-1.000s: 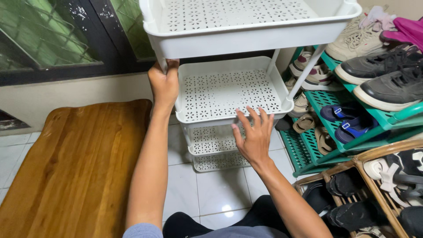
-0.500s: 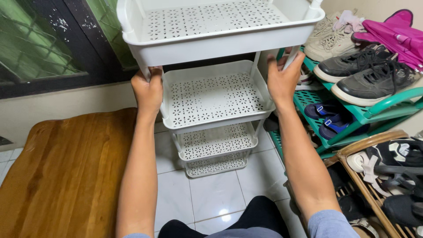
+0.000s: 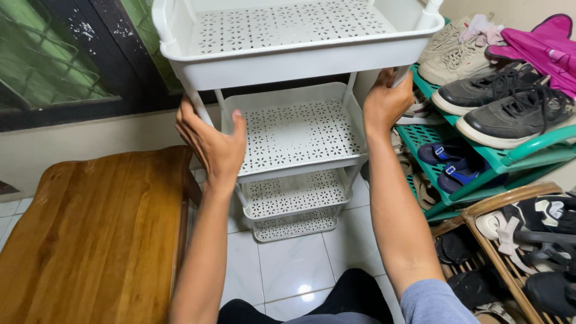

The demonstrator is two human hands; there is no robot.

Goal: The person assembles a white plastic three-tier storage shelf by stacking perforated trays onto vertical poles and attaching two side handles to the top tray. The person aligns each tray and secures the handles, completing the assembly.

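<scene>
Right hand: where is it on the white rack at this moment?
In the head view, the right hand grips the white rack's right front post under the top tray, beside the green shoe shelf.

The white tiered rack [image 3: 294, 129] fills the middle, its top tray [image 3: 288, 54] overhanging the shelf below, so a hand enters that shelf only from the front, under the tray's rim. The left hand [image 3: 210, 141] blocks the rack's left front corner; the right hand [image 3: 384, 102] closes off the right post. Left of the rack, a wooden tabletop [image 3: 90, 222] stands close, leaving a narrow strip of tile. On the right, the green shoe rack [image 3: 510, 156] seems to stand just beside the posts, though the gap is hard to judge. Open floor tiles [image 3: 294, 264] lie before the rack's base.
</scene>
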